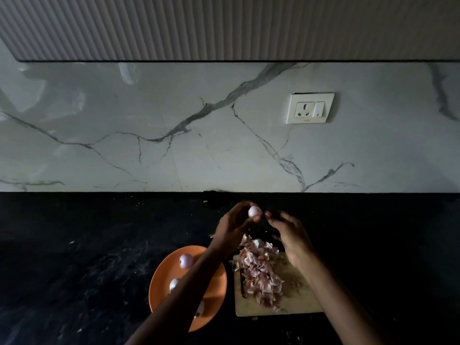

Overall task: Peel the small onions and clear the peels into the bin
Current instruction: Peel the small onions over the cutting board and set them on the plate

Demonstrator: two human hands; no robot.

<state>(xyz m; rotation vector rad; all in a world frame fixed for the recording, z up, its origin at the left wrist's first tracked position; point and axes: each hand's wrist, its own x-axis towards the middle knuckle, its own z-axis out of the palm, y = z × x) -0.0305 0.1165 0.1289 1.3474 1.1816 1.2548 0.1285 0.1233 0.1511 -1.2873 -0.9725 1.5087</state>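
holding a small peeled onion [255,211] between thumb and fingertips, the left hand [232,229] is raised above the black counter [74,245]. the right hand [290,234] hangs just beside it, fingers loosely curled toward the onion; whether they touch it or pinch a skin cannot be told. below, a heap of peels [260,270] lies on a wooden board [298,305]. an orange plate [163,275] to the left carries three more onions [186,260].

Both arms outstretched, left hand [232,226] fingertips pinched together, right hand [290,235] loosely curled just beside it.
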